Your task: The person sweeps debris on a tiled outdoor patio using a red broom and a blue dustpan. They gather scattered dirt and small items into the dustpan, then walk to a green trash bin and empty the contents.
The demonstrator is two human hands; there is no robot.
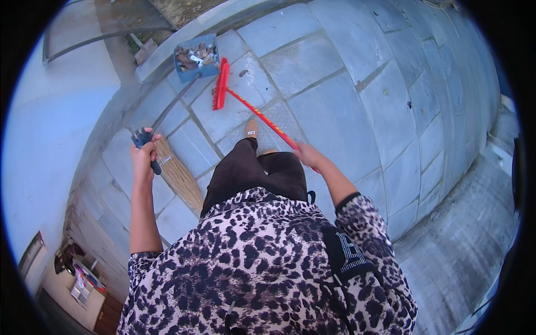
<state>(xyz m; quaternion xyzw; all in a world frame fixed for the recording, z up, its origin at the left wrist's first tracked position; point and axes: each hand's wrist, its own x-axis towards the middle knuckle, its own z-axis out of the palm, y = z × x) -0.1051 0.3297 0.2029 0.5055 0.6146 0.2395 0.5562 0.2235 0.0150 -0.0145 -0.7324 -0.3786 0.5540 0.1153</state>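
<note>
My left hand [146,146] grips the dark handle of a long-handled dustpan, together with the top of a straw broom [180,173] whose bristles point back past my leg. The dustpan's blue box [217,46] stands on the paving ahead, holding dry leaves and a white scrap. In my right hand [307,155] is the red pole of a push broom [222,86]. Its red head is beside the dustpan's right side, bristles facing left; whether the two touch I cannot tell. A small dark leaf [243,73] lies on the stone right of the broom head.
Uneven stone slabs [335,117] pave the floor, with a few dark bits [409,105] on them at right. A pale wall [54,113] runs along the left, and a low kerb [201,23] curves past the dustpan. My shoe [251,128] is below the broom head.
</note>
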